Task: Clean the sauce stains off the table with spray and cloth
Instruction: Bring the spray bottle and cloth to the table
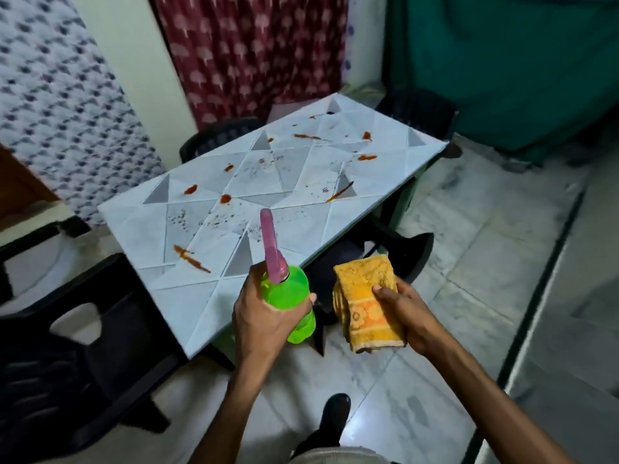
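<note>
Noted left hand clenched round bright green translucent plastic spray bottle, pink trigger head rising above grip. Noted right hand grasping folded yellow-orange terry cloth, thumb on top, just beside bottle. Found pale grey triangle-patterned table ahead of both grips, red-orange sauce stains scattered across it, nearest just beyond left grip. Recorded black plastic chair outboard of left grip.

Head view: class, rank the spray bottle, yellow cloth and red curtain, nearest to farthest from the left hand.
1. Spray bottle, in the left hand.
2. Yellow cloth, in the right hand.
3. Red curtain, beyond the table.
</note>
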Demonstrator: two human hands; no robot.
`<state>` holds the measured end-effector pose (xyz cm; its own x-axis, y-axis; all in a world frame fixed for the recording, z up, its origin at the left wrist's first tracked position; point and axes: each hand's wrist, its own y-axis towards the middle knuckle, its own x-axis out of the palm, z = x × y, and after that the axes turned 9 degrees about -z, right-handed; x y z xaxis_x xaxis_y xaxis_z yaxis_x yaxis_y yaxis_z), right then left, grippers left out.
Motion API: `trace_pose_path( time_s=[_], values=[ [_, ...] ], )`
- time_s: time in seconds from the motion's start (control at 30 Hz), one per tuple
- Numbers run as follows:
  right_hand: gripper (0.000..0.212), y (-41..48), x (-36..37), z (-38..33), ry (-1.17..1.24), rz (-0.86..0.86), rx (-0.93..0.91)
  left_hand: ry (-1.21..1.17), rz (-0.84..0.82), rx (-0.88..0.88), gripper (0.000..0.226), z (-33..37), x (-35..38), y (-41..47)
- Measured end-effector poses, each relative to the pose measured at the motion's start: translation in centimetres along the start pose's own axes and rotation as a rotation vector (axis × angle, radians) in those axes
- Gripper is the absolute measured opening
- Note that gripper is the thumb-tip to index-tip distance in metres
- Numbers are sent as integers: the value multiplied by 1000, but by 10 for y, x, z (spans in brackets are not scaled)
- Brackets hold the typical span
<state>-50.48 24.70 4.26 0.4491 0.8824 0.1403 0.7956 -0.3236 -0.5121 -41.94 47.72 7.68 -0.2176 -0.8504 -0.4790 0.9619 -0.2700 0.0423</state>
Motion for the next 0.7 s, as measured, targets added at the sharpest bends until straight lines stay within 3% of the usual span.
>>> trace_pose_path(
  time_s=[0.37, 0.7],
  values=[
    [26, 88, -127, -82, 80, 80, -45, 32, -88, 79, 73, 78, 146, 123],
    [25, 188, -307, -150, 101, -5, -69, 4, 6, -29, 74, 154, 318, 184]
  ],
)
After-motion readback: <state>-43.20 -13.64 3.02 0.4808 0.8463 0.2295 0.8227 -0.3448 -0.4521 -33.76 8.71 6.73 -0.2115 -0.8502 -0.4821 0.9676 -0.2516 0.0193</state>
